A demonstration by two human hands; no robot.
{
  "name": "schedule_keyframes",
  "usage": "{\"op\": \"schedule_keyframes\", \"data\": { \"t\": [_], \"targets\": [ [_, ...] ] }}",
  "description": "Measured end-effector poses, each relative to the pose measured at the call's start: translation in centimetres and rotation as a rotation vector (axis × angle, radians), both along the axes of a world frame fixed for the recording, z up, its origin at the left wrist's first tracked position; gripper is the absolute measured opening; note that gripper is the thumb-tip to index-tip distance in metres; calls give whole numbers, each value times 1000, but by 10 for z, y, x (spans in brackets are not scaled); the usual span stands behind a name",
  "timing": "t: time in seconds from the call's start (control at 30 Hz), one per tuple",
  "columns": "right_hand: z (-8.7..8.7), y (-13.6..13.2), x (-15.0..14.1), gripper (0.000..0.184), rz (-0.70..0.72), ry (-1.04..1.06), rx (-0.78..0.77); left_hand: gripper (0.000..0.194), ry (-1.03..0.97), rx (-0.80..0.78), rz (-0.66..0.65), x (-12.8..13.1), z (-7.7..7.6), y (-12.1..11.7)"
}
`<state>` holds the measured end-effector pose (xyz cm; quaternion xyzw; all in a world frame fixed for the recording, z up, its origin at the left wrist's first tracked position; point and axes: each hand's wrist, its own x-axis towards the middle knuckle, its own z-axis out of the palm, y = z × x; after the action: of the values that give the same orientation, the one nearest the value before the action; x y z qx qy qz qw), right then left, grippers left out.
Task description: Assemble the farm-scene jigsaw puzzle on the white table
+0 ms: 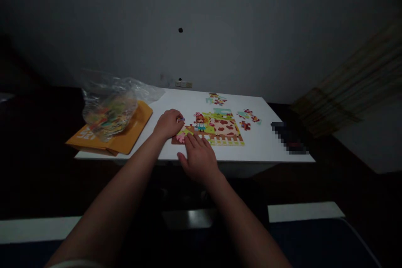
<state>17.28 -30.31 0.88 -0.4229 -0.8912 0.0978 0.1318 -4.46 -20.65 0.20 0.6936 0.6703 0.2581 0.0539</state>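
Note:
A partly joined jigsaw puzzle (pixel 224 127) with a farm picture of a spotted cow, a small figure and a white fence lies on the white table. At its upper left corner, my left hand (pixel 168 124) has its fingers curled down on a small puzzle piece (pixel 180 120), mostly hidden beneath them. My right hand (pixel 200 155) rests flat on the puzzle's lower left part, fingers stretched out over the edge of a pink pig picture (pixel 180 137). Nothing is gripped in it.
Loose puzzle pieces (pixel 245 125) lie right of the puzzle, and more pieces (pixel 216 100) behind it. At left, a clear plastic bag (pixel 108 111) of pieces sits on an orange box (pixel 138 127). A pixelated dark object (pixel 290 139) is at the right edge of the table (pixel 188 102).

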Motion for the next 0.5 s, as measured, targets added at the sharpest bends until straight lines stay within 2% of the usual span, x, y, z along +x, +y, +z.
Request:
{"op": "schedule_keyframes", "data": {
  "t": [0.13, 0.3, 0.37, 0.43, 0.5],
  "targets": [
    [-1, -4, 1, 76, 11, 6, -28, 22, 2, 35, -8, -6, -7, 6],
    [-3, -4, 9, 71, 43, 104, -10, 20, -14, 49, -40, -11, -12, 9],
    [0, 11, 25, 61, 34, 204, 21, 20, -25, 52, -45, -12, -13, 10],
    [3, 40, 54, 50, -91, 313, 100, 20, -38, 53, -46, -13, -14, 11],
    [4, 77, 94, 48, -263, 341, 189, 20, -45, 48, -45, -13, -13, 11]
  ]
}}
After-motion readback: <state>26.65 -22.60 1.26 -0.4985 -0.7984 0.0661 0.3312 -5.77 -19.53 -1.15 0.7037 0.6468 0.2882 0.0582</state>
